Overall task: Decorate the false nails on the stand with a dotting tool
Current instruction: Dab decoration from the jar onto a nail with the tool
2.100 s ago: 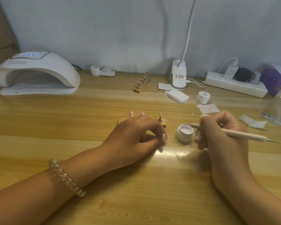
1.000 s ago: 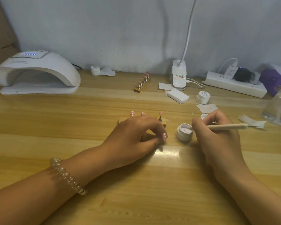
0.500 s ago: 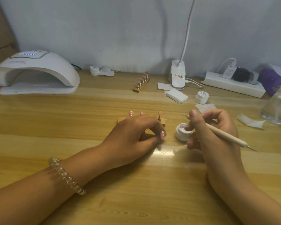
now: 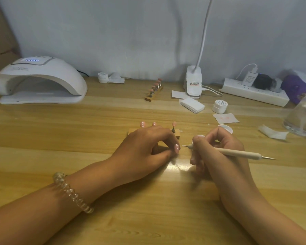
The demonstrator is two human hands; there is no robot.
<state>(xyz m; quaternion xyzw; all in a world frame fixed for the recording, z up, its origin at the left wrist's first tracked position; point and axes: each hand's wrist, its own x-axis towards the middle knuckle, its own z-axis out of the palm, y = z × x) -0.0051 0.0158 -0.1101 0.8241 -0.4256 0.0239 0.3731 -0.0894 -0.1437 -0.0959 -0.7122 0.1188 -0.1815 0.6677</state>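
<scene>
The left hand point(image 4: 145, 149) lies over the wooden stand point(image 4: 177, 134) in the middle of the worktop point(image 4: 42, 138), its fingers point(image 4: 163, 137) curled round the wood and pinning it down, thumb tucked against the forefinger. Pink nails point(image 4: 174, 123) stick up on little pegs point(image 4: 173, 130) behind the knuckles. They look feather-light and loosely perched, so I'd guess a firm poke would tip one or skid the stand, which seems small and light and is best held by its wood, never by the nails. Just right of it, the tool point(image 4: 237, 153) is slim, stiff and pencil-like; the right hand point(image 4: 217, 156) pinches it close to the working tip, which points left toward the stand, not yet touching a nail
</scene>
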